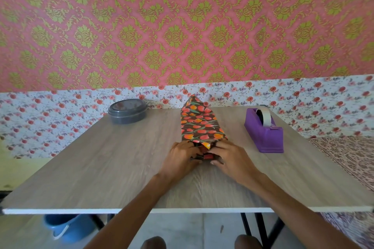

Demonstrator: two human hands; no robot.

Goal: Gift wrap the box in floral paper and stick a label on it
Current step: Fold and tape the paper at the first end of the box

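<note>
The box, covered in dark floral paper (199, 123) with red and orange tulips, lies lengthwise in the middle of the wooden table (121, 163). Its far end rises in a pointed flap of paper. My left hand (179, 156) and my right hand (229, 156) meet at the near end of the box, fingers pressing the paper flaps inward from both sides. The near end face is mostly hidden behind my fingers. No label is in sight.
A purple tape dispenser (265, 131) with a white roll stands to the right of the box. A grey round lidded container (127, 113) sits at the back left. A blue bucket (66, 228) is on the floor under the table.
</note>
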